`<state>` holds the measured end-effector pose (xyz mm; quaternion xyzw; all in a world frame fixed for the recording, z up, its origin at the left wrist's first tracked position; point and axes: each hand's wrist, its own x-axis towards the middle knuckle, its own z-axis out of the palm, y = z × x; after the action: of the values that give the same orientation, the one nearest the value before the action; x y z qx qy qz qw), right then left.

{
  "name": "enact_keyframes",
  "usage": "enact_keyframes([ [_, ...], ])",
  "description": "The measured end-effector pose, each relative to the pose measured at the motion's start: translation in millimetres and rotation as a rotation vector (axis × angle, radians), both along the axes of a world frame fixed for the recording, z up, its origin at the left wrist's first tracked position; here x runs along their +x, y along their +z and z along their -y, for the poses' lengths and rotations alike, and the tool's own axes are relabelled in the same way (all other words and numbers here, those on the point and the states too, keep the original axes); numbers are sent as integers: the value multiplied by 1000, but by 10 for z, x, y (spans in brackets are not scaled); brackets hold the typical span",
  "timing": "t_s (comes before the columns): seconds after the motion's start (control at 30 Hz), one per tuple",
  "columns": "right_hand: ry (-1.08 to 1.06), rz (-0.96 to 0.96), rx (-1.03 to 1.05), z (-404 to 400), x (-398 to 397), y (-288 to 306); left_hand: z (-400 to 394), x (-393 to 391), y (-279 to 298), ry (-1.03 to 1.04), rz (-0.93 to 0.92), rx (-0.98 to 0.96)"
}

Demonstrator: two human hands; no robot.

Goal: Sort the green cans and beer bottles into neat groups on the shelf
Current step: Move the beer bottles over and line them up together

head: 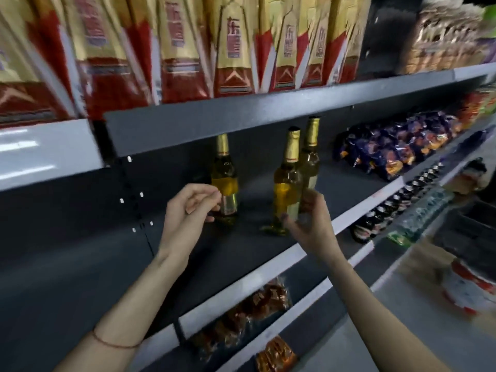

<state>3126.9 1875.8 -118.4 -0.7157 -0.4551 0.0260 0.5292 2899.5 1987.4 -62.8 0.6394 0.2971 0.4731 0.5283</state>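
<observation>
**Partly sorted: three bottles standing, no green cans showing**

So far, three clear glass beer bottles with gold foil necks are standing on the dark grey metal shelf (241, 253). One bottle (225, 181) is standing alone to the left; two more (287, 183) (310, 159) are standing close together to its right, one just behind the other. A gap is separating the lone bottle from the pair, so the group is looking unfinished. No green cans are showing.

The left hand (188, 208) is hovering just in front of the lone bottle, its grip loosely curled and holding nothing. The right hand (308, 221) is blurred beside the front bottle of the pair; whether its grip is closing on the glass cannot be told.

Purple and orange snack bags (389, 149) are crowding the shelf's right end, limiting room. Red and gold cartons (174, 49) are filling the shelf above, leaving the bottle caps little clearance.
</observation>
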Motion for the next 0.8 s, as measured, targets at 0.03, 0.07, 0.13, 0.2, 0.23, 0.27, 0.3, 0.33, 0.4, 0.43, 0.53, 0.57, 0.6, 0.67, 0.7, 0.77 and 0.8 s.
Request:
enact_keyframes([
  [0.03, 7, -8, 22, -64, 99, -8, -9, 52, 6, 35, -2, 0],
  [0.07, 9, -8, 49, -133, 189, -21, -14, 95, 9, 66, -6, 6],
  [0.13, 31, -20, 89, -279, 350, -37, -14, 142, -4, 129, -13, 10],
  [0.2, 98, -100, 116, -425, 462, -55, -18, 147, -55, 192, -22, 14],
  [0.23, 122, -133, 132, -492, 504, -71, -25, 147, -85, 216, -33, 18],
  [0.27, 130, -154, 151, -551, 537, -92, -38, 148, -113, 236, -43, 18],
  [0.3, 130, -170, 173, -601, 562, -114, -60, 157, -138, 254, -49, 14],
  [0.33, 133, -189, 196, -645, 577, -134, -89, 175, -160, 269, -53, 6],
  [0.4, 149, -228, 228, -735, 613, -186, -186, 226, -199, 299, -61, -26],
  [0.43, 149, -237, 238, -782, 636, -213, -247, 254, -214, 312, -65, -43],
  [0.53, 157, -258, 203, -916, 705, -223, -454, 366, -262, 322, -121, -47],
  [0.57, 168, -261, 181, -950, 731, -230, -522, 417, -279, 314, -144, -47],
  [0.6, 171, -262, 165, -968, 750, -244, -584, 474, -293, 303, -159, -53],
  [0.67, 149, -252, 168, -975, 770, -264, -716, 615, -316, 279, -171, -81],
  [0.7, 136, -247, 172, -974, 775, -268, -787, 693, -326, 268, -182, -98],
  [0.77, 135, -253, 165, -976, 771, -265, -913, 846, -351, 236, -219, -125],
  [0.8, 138, -258, 164, -979, 768, -266, -964, 920, -366, 224, -242, -125],
])
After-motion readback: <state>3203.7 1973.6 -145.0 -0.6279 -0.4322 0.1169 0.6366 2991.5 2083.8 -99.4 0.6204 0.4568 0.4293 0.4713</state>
